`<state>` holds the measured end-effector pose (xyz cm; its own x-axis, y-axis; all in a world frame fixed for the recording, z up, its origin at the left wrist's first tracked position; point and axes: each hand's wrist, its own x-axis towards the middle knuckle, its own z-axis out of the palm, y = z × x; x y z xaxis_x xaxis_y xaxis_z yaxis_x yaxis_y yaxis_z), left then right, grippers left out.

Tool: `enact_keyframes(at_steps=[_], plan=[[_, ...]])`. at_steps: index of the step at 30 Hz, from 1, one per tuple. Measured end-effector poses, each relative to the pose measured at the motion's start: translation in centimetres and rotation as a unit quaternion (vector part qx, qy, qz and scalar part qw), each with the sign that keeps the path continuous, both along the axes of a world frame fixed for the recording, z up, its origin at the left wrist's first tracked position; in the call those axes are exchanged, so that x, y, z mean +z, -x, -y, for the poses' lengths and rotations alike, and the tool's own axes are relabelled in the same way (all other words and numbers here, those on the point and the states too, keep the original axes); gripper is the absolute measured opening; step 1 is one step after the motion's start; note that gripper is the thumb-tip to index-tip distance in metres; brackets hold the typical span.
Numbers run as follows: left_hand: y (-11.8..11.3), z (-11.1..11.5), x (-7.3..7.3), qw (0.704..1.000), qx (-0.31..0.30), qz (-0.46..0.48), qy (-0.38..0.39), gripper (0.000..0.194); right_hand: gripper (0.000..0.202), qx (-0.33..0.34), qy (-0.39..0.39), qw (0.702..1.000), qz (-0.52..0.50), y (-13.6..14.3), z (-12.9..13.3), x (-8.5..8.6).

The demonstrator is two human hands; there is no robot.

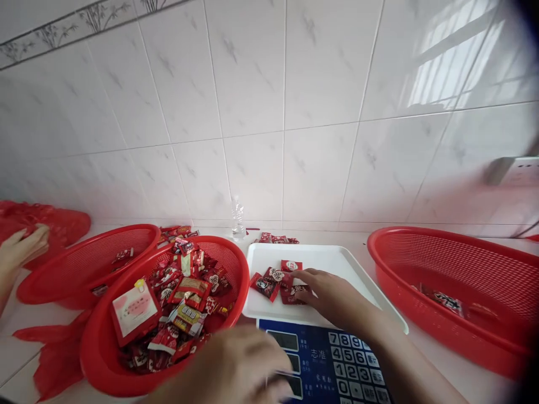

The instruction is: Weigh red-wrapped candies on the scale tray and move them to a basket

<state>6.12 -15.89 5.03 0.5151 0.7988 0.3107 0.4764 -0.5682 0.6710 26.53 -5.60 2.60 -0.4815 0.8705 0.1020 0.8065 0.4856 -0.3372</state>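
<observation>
Indoors, marbled tiles (252,90) back a white tray (332,264) of packets (265,286).

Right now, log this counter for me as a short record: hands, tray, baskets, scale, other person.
Left hand: blurred, near the scale; grip unclear
Right hand: fingers on red packets
White tray: holds those packets
Middle basket: heaped with mixed packets
Left basket: few packets visible
Right basket: few packets visible
Scale: blue panel, number keys
Other person's hand: at red bag, far left

packets (275,275): glossy plastic | tray (332,261): smooth plastic | wall tiles (320,84): glossy
</observation>
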Motion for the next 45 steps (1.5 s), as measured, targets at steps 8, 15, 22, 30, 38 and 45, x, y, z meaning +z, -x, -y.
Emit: enact_keyframes(at_steps=[8,15,22,30,38,45], plan=[[10.1,-10.2,-1.4,0.933,0.217,-0.270,0.098,0.016,0.040,0.029,-0.016,0.999,0.009,-0.9,0.5,0.4],[8.7,-10.3,-5.5,0.855,0.119,-0.497,0.091,0.025,0.042,0.042,-0.024,0.999,0.009,-1.3,1.1,0.7],[9.3,-11.8,-3.9,0.837,0.189,-0.498,0.126,0.019,0.045,0.040,-0.026,0.999,0.009,-2.0,0.7,0.6],[9.3,-14.8,-5.2,0.857,0.234,-0.450,0.090,0.031,0.045,0.038,-0.033,0.999,0.003,-2.2,0.6,0.7],[9.5,-16.8,-8.1,0.878,0.289,-0.365,0.117,0.033,0.045,0.035,-0.038,0.999,-0.004,-2.3,0.9,0.8],[8.9,-15.3,-5.5,0.911,0.286,-0.287,0.077,0.022,0.046,0.043,-0.034,0.999,0.005,-2.1,0.9,0.7]])
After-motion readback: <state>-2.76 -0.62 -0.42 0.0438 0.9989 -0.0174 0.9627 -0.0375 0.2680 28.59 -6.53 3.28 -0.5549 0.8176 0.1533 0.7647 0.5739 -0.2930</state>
